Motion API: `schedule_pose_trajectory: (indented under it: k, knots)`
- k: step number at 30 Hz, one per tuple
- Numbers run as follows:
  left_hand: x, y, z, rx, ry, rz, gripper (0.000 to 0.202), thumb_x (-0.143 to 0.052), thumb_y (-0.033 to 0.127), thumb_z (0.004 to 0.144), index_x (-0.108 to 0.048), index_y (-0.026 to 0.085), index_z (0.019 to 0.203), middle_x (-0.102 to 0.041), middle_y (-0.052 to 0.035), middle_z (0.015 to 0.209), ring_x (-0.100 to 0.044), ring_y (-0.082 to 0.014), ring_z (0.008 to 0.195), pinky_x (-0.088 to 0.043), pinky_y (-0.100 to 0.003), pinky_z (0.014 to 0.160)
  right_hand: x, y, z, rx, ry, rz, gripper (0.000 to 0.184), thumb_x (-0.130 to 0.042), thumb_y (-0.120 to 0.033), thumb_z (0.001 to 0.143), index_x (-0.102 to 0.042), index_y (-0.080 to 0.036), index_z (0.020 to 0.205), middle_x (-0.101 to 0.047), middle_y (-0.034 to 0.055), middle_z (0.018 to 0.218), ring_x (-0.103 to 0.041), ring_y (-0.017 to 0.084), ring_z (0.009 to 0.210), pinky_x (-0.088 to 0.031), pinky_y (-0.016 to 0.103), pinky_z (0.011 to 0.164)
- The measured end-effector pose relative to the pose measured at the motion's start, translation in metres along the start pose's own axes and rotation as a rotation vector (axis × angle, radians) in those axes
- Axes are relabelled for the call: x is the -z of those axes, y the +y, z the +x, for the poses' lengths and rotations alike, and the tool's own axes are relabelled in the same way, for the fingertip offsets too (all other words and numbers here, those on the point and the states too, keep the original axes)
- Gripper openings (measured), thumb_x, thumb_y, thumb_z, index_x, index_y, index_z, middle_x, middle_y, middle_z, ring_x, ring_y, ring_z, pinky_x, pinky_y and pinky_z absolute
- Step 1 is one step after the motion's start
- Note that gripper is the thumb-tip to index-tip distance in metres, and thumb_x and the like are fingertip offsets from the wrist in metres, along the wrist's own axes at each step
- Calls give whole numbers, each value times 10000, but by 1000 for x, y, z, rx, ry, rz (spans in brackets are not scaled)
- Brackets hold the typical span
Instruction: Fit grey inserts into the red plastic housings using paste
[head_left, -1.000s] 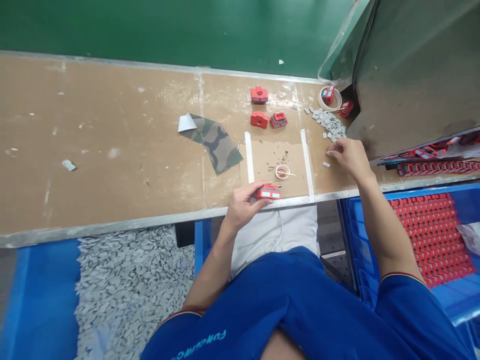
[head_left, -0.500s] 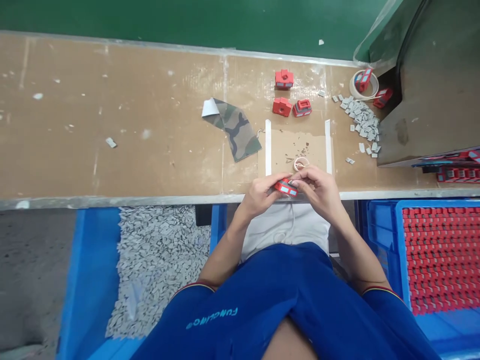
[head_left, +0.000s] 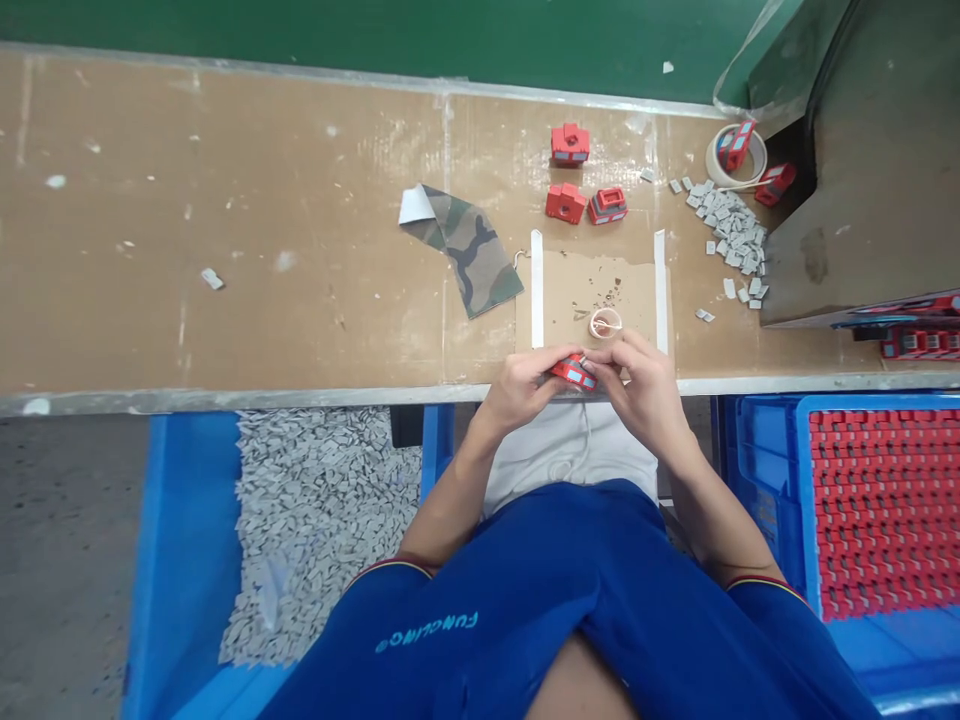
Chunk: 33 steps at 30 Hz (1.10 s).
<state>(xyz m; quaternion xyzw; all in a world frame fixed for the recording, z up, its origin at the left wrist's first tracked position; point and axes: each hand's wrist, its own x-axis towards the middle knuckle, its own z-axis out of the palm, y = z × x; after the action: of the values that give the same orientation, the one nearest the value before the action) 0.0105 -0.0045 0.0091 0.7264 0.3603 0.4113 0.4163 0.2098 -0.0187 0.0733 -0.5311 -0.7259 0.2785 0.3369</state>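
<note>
At the table's near edge, my left hand (head_left: 521,388) is closed around one end of a red toy vehicle piece (head_left: 574,374) with pale blue windows. My right hand (head_left: 641,385) pinches a small grey piece (head_left: 584,362) against the top of the toy; the fingertips partly hide it. Just beyond the fingers stands a small round cup (head_left: 604,323) with a thin white stick across it. Further back on the table are several more red toy pieces (head_left: 565,203), one of them a red piece with a grey band (head_left: 607,206).
A camouflage cloth strip (head_left: 480,262) lies left of the taped cardboard (head_left: 562,290). A pile of grey tiles (head_left: 731,228) and a tape roll (head_left: 712,165) sit right, beside a panel (head_left: 847,200). Below are bins of grey tiles (head_left: 322,530) and red pieces (head_left: 885,510).
The view has shifted slightly. Both hands stay on the red toy piece, and the right fingers have moved a little over its top with the small grey piece.
</note>
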Motion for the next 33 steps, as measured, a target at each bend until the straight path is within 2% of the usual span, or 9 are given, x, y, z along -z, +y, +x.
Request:
schedule_pose_trajectory:
  k: [6,10,14,18,21,23,26,30,33]
  knots:
    - [0,-1,-2,-43,-30,-2,313,-642,169,986,-754,157,1278,-836,-103,1147,-802,-181,969,-628,-272,870,8,-10,-6,141,-121,-259,231,-527,-124,1048,-639,-194,858,-503,17,778,-441,156,681,-339,292,631]
    - [3,-1,0,-81,-111,-2,276,-641,198,1007,-772,169,1248,-837,-114,1155,-804,-198,994,-628,-295,885,14,-7,-9,152,-181,-218,223,-540,-127,1046,-642,-185,856,-507,13,779,-444,144,665,-350,282,620]
    - [3,-5,1,-131,-154,-19,289,-670,276,1014,-775,195,1271,-843,-118,1145,-813,-221,1008,-632,-322,895,14,0,-17,37,-175,15,176,-595,-176,1033,-704,-189,896,-576,16,791,-548,137,687,-438,269,638]
    - [1,-5,0,-120,-102,-22,386,-721,303,991,-727,197,1362,-834,-128,1181,-814,-211,1011,-632,-306,884,5,4,-26,-214,-20,276,95,-684,-253,988,-769,-213,981,-708,34,866,-693,156,738,-572,287,680]
    - [0,-3,0,-61,-45,-35,433,-792,327,939,-729,186,1343,-831,-128,1189,-817,-202,999,-636,-283,876,-1,3,-27,-280,30,319,111,-689,-287,985,-769,-213,962,-738,48,905,-726,172,783,-612,309,713]
    - [-1,-1,0,-51,-8,-55,393,-802,348,929,-758,186,1285,-841,-118,1153,-821,-201,990,-640,-281,884,-2,1,-26,-232,22,285,117,-672,-284,997,-755,-215,953,-721,46,889,-708,170,778,-599,309,709]
    - [-2,0,0,-32,17,-75,330,-773,343,953,-779,188,1244,-844,-114,1153,-825,-206,1007,-646,-285,904,0,-1,-22,-98,5,151,125,-627,-238,1017,-702,-212,920,-636,25,826,-616,145,699,-517,286,654]
    - [1,-1,0,1,-29,-91,298,-745,349,969,-796,189,1214,-849,-110,1136,-829,-211,989,-659,-297,901,3,2,-18,58,-69,-18,192,-561,-178,1032,-606,-213,849,-555,19,800,-514,145,680,-419,290,641]
    - [3,-1,1,19,-96,-107,261,-737,299,966,-806,197,1196,-853,-102,1119,-831,-215,980,-666,-307,904,5,7,-18,123,-117,-38,212,-551,-151,1035,-573,-215,833,-522,11,787,-484,145,672,-386,287,628]
